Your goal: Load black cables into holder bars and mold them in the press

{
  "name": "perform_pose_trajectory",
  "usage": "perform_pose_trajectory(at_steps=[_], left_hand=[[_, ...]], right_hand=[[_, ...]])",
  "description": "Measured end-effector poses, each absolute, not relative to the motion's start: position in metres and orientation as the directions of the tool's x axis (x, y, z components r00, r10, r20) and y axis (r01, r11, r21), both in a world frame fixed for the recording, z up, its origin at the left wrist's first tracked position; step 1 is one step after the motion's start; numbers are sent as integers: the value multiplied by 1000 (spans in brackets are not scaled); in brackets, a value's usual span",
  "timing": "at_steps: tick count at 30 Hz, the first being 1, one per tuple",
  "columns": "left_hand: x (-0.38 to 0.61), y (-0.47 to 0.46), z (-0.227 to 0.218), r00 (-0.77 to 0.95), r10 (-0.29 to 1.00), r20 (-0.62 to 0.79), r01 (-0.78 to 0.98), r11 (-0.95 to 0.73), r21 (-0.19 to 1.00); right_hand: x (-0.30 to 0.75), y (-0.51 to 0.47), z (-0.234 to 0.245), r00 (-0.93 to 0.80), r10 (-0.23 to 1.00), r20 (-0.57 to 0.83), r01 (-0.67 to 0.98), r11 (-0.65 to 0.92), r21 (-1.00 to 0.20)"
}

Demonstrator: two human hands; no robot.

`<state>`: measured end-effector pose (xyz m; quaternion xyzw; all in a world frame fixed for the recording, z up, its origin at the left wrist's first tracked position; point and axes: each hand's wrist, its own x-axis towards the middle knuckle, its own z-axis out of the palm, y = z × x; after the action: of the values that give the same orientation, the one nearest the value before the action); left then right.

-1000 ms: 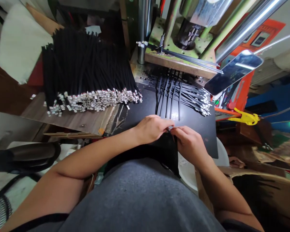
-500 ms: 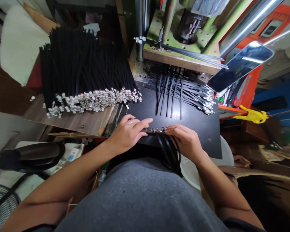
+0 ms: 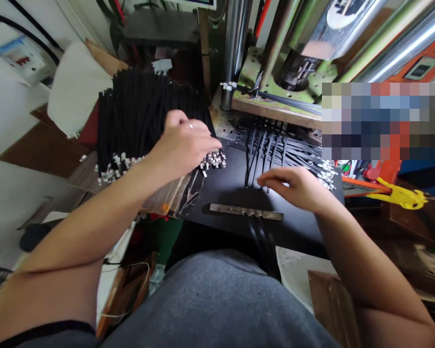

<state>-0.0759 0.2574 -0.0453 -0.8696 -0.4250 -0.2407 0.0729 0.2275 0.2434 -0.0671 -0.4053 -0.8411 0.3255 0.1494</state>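
1 big pile of long black strips (image 3: 134,106) with blocky white ends has too many to count. Over it is 1 left hand (image 3: 188,142), fingers bent; I can't tell if they grip anything. 1 straight, bumpy metal bar (image 3: 246,211) lies on the smooth black bench (image 3: 223,186); both hands have left it since 0.5 s ago. 1 right hand (image 3: 293,187), its fingers loose and seemingly holding nothing, hangs near thinner strips (image 3: 294,157).
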Motion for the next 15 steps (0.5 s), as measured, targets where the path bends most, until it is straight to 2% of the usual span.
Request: perform_pose_trajectory(at_steps=[1, 3, 5, 8, 11, 13, 15], left_hand=[[-74, 256, -38, 468, 673, 572, 789, -610, 73], [-70, 249, -24, 348, 631, 693, 808, -577, 119], [-65, 235, -18, 294, 650, 700, 787, -581, 208], [-66, 203, -26, 367, 734, 572, 731, -608, 311], [-85, 160, -47, 425, 808, 408, 709, -577, 404], [-106, 133, -60, 382, 864, 328, 739, -498, 453], [-127, 112, -68, 289, 922, 257, 800, -380, 465]], right_hand=[[209, 254, -69, -585, 811, -2, 610, 438, -660], [167, 270, -75, -544, 839, 12, 687, 454, -568], [130, 277, -80, -558, 830, 15, 745, 509, -431], [117, 268, -77, -633, 774, 3, 738, 604, -302], [167, 251, -69, -642, 767, -3, 749, 626, -219], [226, 239, -67, -551, 834, -15, 832, 548, -88], [290, 224, -66, -363, 930, 56, 931, 359, 65]])
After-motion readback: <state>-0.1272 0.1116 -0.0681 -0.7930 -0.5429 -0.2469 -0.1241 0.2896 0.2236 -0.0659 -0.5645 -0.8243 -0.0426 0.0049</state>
